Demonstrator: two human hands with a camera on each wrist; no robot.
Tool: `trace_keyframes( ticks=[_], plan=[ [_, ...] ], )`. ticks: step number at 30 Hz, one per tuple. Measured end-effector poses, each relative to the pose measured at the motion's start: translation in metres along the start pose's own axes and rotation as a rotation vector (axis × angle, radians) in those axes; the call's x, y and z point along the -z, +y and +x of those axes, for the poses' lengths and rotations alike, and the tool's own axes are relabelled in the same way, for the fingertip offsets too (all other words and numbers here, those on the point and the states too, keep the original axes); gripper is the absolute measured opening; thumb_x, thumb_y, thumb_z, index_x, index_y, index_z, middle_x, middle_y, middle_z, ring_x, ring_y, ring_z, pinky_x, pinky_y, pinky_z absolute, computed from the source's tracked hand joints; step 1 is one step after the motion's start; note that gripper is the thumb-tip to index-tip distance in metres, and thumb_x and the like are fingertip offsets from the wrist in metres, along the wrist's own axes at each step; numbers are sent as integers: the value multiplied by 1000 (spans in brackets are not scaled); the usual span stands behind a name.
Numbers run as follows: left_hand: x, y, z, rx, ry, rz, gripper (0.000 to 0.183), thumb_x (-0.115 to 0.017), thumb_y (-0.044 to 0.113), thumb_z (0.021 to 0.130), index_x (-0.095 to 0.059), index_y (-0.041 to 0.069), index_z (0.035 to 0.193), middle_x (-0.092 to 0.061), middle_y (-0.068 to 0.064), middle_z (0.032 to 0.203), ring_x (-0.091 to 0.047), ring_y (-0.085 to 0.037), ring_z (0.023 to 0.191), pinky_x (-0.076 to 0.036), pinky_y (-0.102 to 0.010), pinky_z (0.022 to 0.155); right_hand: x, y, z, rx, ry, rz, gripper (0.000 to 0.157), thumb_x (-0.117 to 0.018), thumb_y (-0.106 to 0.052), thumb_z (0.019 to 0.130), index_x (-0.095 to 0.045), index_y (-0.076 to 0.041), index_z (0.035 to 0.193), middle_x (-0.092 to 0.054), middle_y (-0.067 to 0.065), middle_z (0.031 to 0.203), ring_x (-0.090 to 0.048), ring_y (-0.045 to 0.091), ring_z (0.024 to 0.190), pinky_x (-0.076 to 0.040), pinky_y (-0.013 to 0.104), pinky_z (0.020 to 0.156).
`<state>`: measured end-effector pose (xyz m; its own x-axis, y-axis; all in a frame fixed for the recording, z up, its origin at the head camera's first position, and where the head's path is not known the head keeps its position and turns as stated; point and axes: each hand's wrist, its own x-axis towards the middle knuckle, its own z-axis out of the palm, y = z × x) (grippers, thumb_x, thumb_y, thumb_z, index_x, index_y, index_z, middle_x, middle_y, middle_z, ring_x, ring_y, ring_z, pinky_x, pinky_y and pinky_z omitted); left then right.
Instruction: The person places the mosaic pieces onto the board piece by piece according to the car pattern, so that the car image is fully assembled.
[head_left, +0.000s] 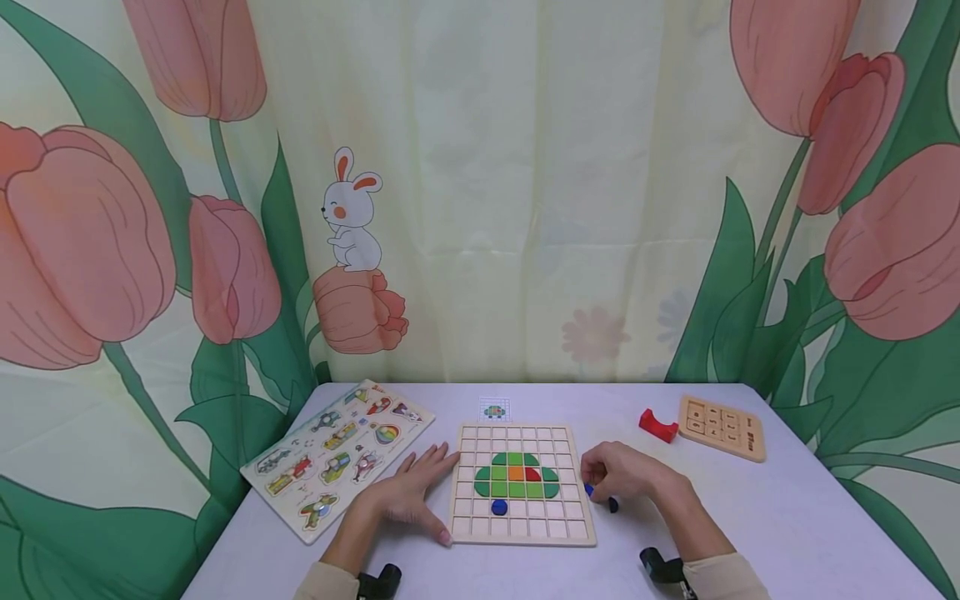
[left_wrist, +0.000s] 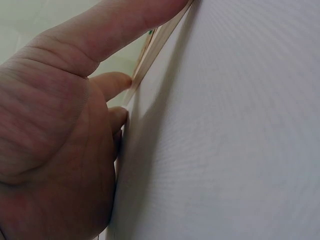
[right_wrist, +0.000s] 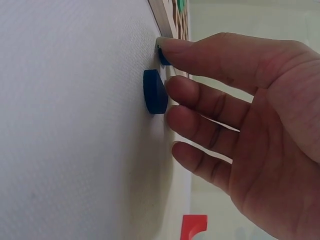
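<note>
A wooden grid board (head_left: 525, 533) lies on the table, holding green, orange and red pieces and, below them, one blue piece (head_left: 499, 507). My left hand (head_left: 408, 492) rests on the table at the board's left side, fingers spread, thumb by its lower left corner; in the left wrist view the fingertips (left_wrist: 120, 82) meet the board's edge. Right of the board, my right hand (head_left: 626, 471) pinches a small blue piece (right_wrist: 164, 60), partly hidden behind the thumb (right_wrist: 175, 47). A second dark blue piece (right_wrist: 156, 92) stands on the table by the other fingertips.
A small picture card (head_left: 495, 409) lies behind the board. At the left is a puzzle board (head_left: 352, 450) with printed vehicles and toys. A red curved block (head_left: 658, 427) and a wooden number board (head_left: 722, 427) are at the back right.
</note>
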<state>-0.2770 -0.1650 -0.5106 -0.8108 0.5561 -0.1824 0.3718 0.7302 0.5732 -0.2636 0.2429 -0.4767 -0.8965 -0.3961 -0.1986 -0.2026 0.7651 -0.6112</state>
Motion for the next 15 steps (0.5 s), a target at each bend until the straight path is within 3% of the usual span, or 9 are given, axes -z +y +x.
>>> trace_keyframes(
  ticks=[15],
  plan=[
    [0,0,0,-2,-4,-13,132,-94,61,62,-24,23,167,-11,-12,176,-2,-35,164,1,-63,130,-1,0,-2,-68,38,-27,20,-86,-7,82,-69,-18,87,-61,3,81,-57,18,81,-50,31,68]
  ],
)
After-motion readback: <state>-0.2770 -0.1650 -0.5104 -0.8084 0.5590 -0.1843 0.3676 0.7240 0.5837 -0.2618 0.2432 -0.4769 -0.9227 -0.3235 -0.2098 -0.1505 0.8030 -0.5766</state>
